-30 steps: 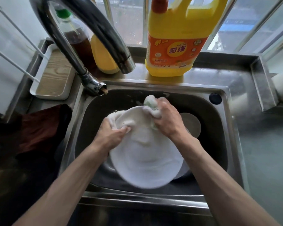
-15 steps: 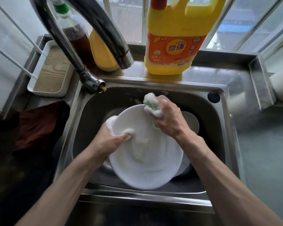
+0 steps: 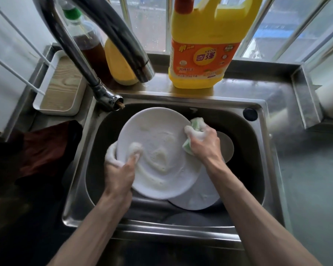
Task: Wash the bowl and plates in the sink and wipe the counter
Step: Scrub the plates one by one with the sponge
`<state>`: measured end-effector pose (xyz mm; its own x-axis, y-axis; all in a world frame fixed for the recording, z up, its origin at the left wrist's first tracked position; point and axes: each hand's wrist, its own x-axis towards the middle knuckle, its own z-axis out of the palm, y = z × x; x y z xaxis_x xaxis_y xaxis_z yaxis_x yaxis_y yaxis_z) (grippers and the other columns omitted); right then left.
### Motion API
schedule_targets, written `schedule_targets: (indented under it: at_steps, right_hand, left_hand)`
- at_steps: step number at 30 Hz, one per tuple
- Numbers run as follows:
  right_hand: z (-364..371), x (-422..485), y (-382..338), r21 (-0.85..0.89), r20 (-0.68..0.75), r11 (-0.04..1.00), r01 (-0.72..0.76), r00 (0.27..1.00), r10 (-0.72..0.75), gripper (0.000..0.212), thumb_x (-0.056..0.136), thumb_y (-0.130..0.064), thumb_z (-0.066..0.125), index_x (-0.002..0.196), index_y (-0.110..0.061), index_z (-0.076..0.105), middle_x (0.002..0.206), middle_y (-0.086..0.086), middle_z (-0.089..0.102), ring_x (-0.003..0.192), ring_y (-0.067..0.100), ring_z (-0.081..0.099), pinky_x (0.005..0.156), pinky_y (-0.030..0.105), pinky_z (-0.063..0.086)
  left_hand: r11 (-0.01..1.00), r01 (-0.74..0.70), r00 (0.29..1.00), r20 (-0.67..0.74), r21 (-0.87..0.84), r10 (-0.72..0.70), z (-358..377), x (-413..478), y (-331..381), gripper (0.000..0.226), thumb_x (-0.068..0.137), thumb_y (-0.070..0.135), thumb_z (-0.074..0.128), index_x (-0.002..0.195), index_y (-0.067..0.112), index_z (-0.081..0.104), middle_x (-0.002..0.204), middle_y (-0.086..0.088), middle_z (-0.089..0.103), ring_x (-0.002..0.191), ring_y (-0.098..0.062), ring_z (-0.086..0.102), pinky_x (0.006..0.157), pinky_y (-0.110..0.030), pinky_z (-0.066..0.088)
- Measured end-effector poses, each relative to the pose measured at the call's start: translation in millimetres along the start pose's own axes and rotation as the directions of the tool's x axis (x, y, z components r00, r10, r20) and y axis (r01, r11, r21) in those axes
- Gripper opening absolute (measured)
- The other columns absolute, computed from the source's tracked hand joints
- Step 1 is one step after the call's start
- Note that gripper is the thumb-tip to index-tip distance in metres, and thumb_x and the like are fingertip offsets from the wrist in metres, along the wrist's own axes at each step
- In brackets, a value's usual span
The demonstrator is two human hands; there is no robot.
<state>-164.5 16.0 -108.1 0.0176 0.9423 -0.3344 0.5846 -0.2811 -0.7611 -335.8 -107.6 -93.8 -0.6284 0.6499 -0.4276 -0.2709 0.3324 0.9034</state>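
Note:
A white plate smeared with foam is held tilted over the steel sink. My left hand grips its left rim, thumb on the face and foam over the fingers. My right hand holds a soapy green sponge against the plate's right edge. A second white plate lies lower in the basin under the first. Another round white dish shows behind my right hand; I cannot tell if it is the bowl.
The curved tap arches over the sink's back left. A yellow detergent jug, a yellow bottle and a brown-liquid bottle stand on the back ledge. A white tray and dark red cloth lie left; steel counter right.
The plate turned to show its foamy face. My right hand with the sponge slid from the plate's top edge to its right edge. My left hand kept its grip on the left rim.

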Motion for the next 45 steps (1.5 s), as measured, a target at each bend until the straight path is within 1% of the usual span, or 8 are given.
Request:
schedule_targets:
  at_steps: [6, 11, 16, 21, 27, 32, 39, 45]
  right_hand:
    - [-9.1, 3.6, -12.8, -0.065, 0.144, 0.965, 0.256, 0.959, -0.245, 0.023, 0.092, -0.041, 0.074, 0.100, -0.023, 0.062, 0.099, 0.002, 0.068, 0.094, 0.027, 0.065, 0.087, 0.046, 0.053]
    - [4.4, -5.7, -32.9, -0.065, 0.162, 0.846, 0.529, 0.843, -0.514, 0.028, 0.092, -0.046, 0.070, 0.107, -0.023, 0.063, 0.105, -0.007, 0.058, 0.095, 0.025, 0.062, 0.083, 0.050, 0.053]
    - [3.6, -0.6, -18.6, -0.123, 0.014, 0.914, 0.386, 0.922, -0.388, 0.030, 0.099, -0.045, 0.063, 0.123, -0.027, 0.062, 0.111, -0.004, 0.057, 0.100, 0.026, 0.062, 0.085, 0.042, 0.050]
    - [7.1, -1.4, 1.1, -0.083, -0.065, 0.995, 0.058, 0.996, -0.063, 0.013, 0.095, -0.035, 0.058, 0.104, -0.026, 0.055, 0.094, 0.004, 0.062, 0.096, 0.033, 0.058, 0.077, 0.037, 0.033]
    - [-15.2, 8.1, -13.6, -0.083, 0.004, 0.964, 0.253, 0.967, -0.253, 0.024, 0.095, -0.036, 0.070, 0.108, -0.017, 0.063, 0.100, 0.005, 0.063, 0.095, 0.032, 0.062, 0.086, 0.045, 0.049]
    - [-10.2, 2.0, -31.2, -0.178, 0.152, 0.865, 0.470, 0.881, -0.447, 0.019, 0.098, -0.042, 0.067, 0.107, -0.038, 0.051, 0.100, -0.010, 0.052, 0.095, 0.024, 0.060, 0.082, 0.043, 0.048]
    - [-8.1, -0.1, -8.7, -0.323, 0.098, 0.918, 0.229, 0.973, -0.208, 0.023, 0.102, -0.050, 0.047, 0.119, -0.035, 0.046, 0.110, -0.002, 0.048, 0.103, 0.038, 0.060, 0.080, 0.044, 0.041]
    - [-0.3, -19.0, 9.0, -0.487, 0.165, 0.853, 0.188, 0.979, -0.121, 0.049, 0.090, -0.046, 0.048, 0.126, -0.015, 0.038, 0.126, 0.004, 0.035, 0.118, 0.027, 0.031, 0.106, 0.050, 0.031]
  left_hand:
    - [0.969, -0.004, 0.901, 0.422, 0.247, -0.104, -6.4, 14.9, 16.3, 0.053, 0.064, 0.006, 0.087, 0.111, 0.020, 0.066, 0.096, -0.004, 0.077, 0.087, -0.014, 0.074, 0.067, -0.024, 0.058]
    - [0.890, -0.280, 0.856, 0.513, 0.359, 0.063, 9.5, 27.6, 38.3, 0.022, 0.089, 0.007, 0.078, 0.102, 0.022, 0.069, 0.087, 0.002, 0.076, 0.079, -0.006, 0.071, 0.065, -0.020, 0.056]
    - [0.921, -0.263, 0.936, 0.307, 0.288, 0.171, 1.4, 26.5, 27.6, 0.014, 0.090, 0.015, 0.078, 0.095, 0.026, 0.072, 0.085, 0.008, 0.076, 0.074, -0.002, 0.071, 0.061, -0.019, 0.054]
    - [0.988, -0.149, 0.983, -0.100, 0.038, 0.152, 5.8, 12.0, 6.0, 0.020, 0.091, 0.013, 0.076, 0.104, 0.026, 0.068, 0.094, 0.002, 0.072, 0.079, -0.009, 0.068, 0.063, -0.022, 0.054]
    - [0.991, 0.091, 0.937, 0.330, 0.096, -0.118, -4.7, 11.5, 2.1, 0.060, 0.074, 0.014, 0.085, 0.129, 0.013, 0.062, 0.114, -0.012, 0.075, 0.104, -0.028, 0.073, 0.085, -0.041, 0.061]
    - [0.954, 0.105, 0.791, 0.558, 0.281, -0.252, 5.9, 20.8, 35.6, 0.047, 0.084, -0.006, 0.077, 0.125, 0.013, 0.063, 0.110, -0.015, 0.076, 0.095, -0.023, 0.075, 0.072, -0.031, 0.062]
    - [0.987, 0.101, 0.920, 0.365, 0.124, -0.140, -7.3, 14.6, 15.1, 0.046, 0.086, 0.006, 0.079, 0.125, 0.020, 0.059, 0.109, -0.008, 0.075, 0.093, -0.022, 0.076, 0.067, -0.029, 0.060]
    - [0.996, 0.086, 0.991, 0.105, -0.035, -0.082, -6.5, 13.0, -4.4, 0.052, 0.089, 0.013, 0.078, 0.135, 0.019, 0.055, 0.119, -0.009, 0.071, 0.104, -0.026, 0.072, 0.077, -0.035, 0.060]
